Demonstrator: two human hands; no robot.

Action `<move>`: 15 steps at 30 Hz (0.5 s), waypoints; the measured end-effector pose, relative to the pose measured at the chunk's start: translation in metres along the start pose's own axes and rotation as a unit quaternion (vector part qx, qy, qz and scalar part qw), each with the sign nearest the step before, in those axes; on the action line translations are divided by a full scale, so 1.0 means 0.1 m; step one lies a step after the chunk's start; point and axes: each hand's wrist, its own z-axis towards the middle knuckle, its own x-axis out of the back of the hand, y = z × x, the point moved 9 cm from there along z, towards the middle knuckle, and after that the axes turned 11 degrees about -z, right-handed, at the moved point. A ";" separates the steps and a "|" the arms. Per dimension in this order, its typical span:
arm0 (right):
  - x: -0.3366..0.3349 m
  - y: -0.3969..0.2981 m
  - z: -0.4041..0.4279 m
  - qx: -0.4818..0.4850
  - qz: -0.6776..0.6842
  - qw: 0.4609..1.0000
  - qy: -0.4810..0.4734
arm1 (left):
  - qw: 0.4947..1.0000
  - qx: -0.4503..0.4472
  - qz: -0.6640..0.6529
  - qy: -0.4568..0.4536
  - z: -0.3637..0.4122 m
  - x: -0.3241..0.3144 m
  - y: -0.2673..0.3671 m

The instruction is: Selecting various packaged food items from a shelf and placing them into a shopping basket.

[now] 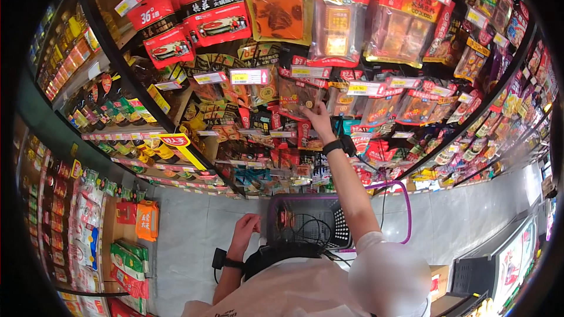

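With its thumb on the front, my right hand (318, 116) grips the lower edge of a dark-and-red hot pot seasoning packet (302, 92). The packet hangs in a row of similar packets, behind a price tag (310, 71). My left hand (248, 225) is low beside the shopping basket (273, 211), its fingers loosely curled and partly hidden, with nothing visible in it. The grey basket has a purple handle (407, 211) folded to the right. Inside lie a black cable (310, 224) and a small reddish item, too dim to name.
Larger red packets (216, 9) and a clear-fronted packet (337, 26) hang above my right hand. A dark shelf post (132, 75) divides this rack from bottle shelves on the left. Bagged goods (130, 257) sit lower left; a black display unit (476, 273) stands lower right on the grey tiled floor (423, 215).
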 end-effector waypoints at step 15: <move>0.15 -0.50 -0.23 0.021 0.054 0.997 -0.051 | 0.998 0.055 -0.010 -0.013 0.04 0.05 -0.11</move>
